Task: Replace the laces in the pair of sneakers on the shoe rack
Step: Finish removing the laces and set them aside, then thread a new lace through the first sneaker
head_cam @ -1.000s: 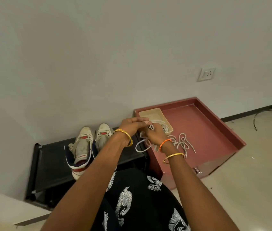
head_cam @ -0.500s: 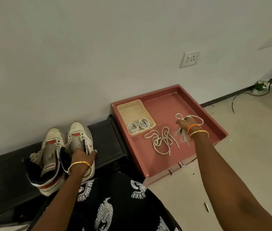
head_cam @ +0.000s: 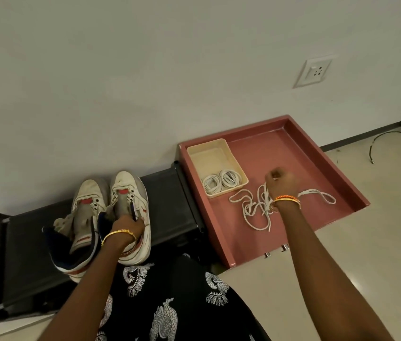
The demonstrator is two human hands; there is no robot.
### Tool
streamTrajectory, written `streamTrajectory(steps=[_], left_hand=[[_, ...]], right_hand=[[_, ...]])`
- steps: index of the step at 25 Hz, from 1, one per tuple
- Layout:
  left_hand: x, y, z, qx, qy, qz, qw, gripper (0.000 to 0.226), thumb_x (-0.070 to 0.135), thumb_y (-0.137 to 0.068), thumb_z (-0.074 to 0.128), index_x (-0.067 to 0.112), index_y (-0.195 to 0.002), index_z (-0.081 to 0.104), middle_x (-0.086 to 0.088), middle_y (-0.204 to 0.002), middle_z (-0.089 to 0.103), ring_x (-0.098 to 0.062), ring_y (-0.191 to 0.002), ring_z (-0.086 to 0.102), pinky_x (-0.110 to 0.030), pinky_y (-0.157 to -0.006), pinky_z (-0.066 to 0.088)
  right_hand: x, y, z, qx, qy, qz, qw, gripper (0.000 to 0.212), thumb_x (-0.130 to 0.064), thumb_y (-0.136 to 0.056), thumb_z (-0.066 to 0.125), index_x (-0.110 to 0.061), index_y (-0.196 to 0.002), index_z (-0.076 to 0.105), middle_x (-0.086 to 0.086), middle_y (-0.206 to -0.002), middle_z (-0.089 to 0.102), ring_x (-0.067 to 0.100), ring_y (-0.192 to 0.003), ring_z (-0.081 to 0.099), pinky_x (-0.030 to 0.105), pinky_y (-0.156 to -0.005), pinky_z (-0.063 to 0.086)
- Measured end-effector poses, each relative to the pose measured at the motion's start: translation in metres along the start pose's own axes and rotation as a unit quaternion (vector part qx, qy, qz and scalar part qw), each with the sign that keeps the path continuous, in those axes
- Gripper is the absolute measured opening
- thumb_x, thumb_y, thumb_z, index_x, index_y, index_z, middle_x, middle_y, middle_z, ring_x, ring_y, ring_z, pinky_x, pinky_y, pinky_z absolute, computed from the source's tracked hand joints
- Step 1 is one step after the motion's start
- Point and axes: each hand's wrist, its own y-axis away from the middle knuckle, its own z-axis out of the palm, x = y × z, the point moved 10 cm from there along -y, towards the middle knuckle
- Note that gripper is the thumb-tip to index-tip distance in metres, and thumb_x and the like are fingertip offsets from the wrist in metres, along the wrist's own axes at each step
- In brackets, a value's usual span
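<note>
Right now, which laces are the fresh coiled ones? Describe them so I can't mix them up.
Find the pink tray on the floor beside the black shoe rack. In its back left corner sits a cream box; the coiled laces lie inside it as two neat rings, unlike the loose tangled laces outside.

single head view, looking steeply down, close over shoe rack (head_cam: pixel 169 193)

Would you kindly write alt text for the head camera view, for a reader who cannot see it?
A person's left hand grips the right-hand sneaker of a laceless white pair on a black shoe rack. Their right hand is over loose white laces in a red tray, beside a cream bin holding two coiled laces.
</note>
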Motion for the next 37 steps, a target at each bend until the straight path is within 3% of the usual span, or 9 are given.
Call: streamTrajectory(steps=[5, 9, 12, 20, 25, 28, 31, 34, 37], left_hand=[[-0.006, -0.01, -0.001, -0.03, 0.026, -0.032, 0.999, 0.045, 0.026, -0.094, 0.054, -0.006, -0.124, 0.052, -0.026, -0.12, 0.059, -0.042, -0.11, 0.055, -0.039, -0.093, 0.042], [-0.011, -0.013, 0.001, -0.038, 0.058, -0.04, 0.997, 0.043, 0.025, -0.094, 0.054, -0.007, -0.123, 0.053, -0.024, -0.122, 0.058, -0.04, -0.113, 0.053, -0.035, -0.091, 0.04], [-0.015, -0.016, 0.003, -0.046, 0.058, -0.046, 0.996, 0.042, 0.025, -0.095, 0.052, -0.006, -0.123, 0.054, -0.022, -0.124, 0.058, -0.038, -0.116, 0.052, -0.032, -0.091, 0.039], [-0.013, -0.012, 0.003, -0.092, 0.055, -0.042, 0.993, 0.041, 0.026, -0.092, 0.057, -0.003, -0.121, 0.056, -0.02, -0.121, 0.06, -0.036, -0.113, 0.055, -0.032, -0.092, 0.041], [0.031, 0.004, -0.044, -0.118, 0.086, 0.002, 0.989, 0.044, 0.042, -0.094, 0.05, -0.001, -0.091, 0.061, -0.015, -0.081, 0.068, -0.022, -0.067, 0.067, -0.028, -0.061, 0.054], [0.088, 0.028, -0.11, 0.043, 0.224, 0.188, 0.955, 0.04, 0.049, -0.096, 0.037, 0.018, -0.11, 0.058, -0.004, -0.114, 0.063, -0.014, -0.098, 0.057, -0.032, -0.09, 0.044], [0.104, 0.043, -0.092, -0.102, 0.408, 0.225, 0.879, 0.054, 0.046, -0.099, 0.014, 0.017, -0.124, 0.052, -0.007, -0.109, 0.067, -0.012, -0.108, 0.056, -0.03, -0.101, 0.032], [0.082, 0.037, -0.062, -0.205, 0.457, 0.186, 0.845, 0.041, 0.034, -0.101, 0.03, 0.007, -0.098, 0.061, 0.003, -0.047, 0.046, -0.013, -0.049, 0.056, -0.031, -0.073, 0.052], [0.038, 0.004, -0.069, -0.153, 0.452, 0.12, 0.87, 0.024, 0.017, -0.101, 0.039, 0.006, -0.098, 0.061, 0.006, -0.051, 0.04, -0.005, -0.036, 0.034, -0.019, -0.043, 0.04]], right_hand=[[-0.106, 0.017, 0.133, -0.252, 0.201, -0.234, 0.917, 0.036, -0.007, -0.083, 0.06, -0.014, -0.118, 0.062, 0.01, -0.117, 0.064, 0.03, -0.115, 0.052, 0.033, -0.096, 0.038], [-0.103, 0.016, 0.185, -0.273, 0.472, -0.286, 0.789, 0.039, -0.018, -0.086, 0.058, -0.025, -0.124, 0.055, 0.003, -0.127, 0.056, 0.03, -0.128, 0.036, 0.046, -0.106, 0.022], [-0.094, 0.016, 0.193, -0.227, 0.483, -0.286, 0.796, 0.033, -0.01, -0.088, 0.048, -0.024, -0.115, 0.06, 0.004, -0.121, 0.06, 0.029, -0.123, 0.042, 0.045, -0.106, 0.023], [-0.154, -0.011, 0.082, -0.146, 0.047, -0.172, 0.973, 0.032, 0.006, -0.077, 0.051, -0.008, -0.101, 0.067, 0.016, -0.096, 0.068, 0.034, -0.094, 0.061, 0.027, -0.075, 0.042], [-0.223, 0.054, 0.063, -0.327, -0.28, -0.066, 0.9, 0.028, 0.018, -0.083, 0.052, 0.0, -0.102, 0.063, 0.009, -0.083, 0.066, 0.02, -0.075, 0.065, 0.023, -0.054, 0.057], [-0.247, 0.09, 0.08, -0.388, -0.363, -0.024, 0.847, 0.025, 0.012, -0.089, 0.047, -0.005, -0.097, 0.064, 0.011, -0.088, 0.068, 0.021, -0.074, 0.069, 0.025, -0.057, 0.057], [-0.255, 0.1, 0.1, -0.351, -0.46, 0.018, 0.815, 0.028, 0.015, -0.089, 0.044, -0.005, -0.089, 0.064, 0.009, -0.08, 0.069, 0.018, -0.069, 0.07, 0.024, -0.055, 0.056], [-0.238, 0.083, 0.11, -0.213, -0.478, 0.05, 0.851, 0.033, 0.019, -0.085, 0.043, -0.008, -0.076, 0.06, 0.008, -0.074, 0.063, 0.015, -0.067, 0.066, 0.025, -0.055, 0.055], [-0.201, 0.071, 0.139, -0.131, -0.373, 0.064, 0.916, 0.027, 0.015, -0.084, 0.043, -0.005, -0.071, 0.056, 0.002, -0.062, 0.053, 0.005, -0.053, 0.058, 0.016, -0.054, 0.049]])
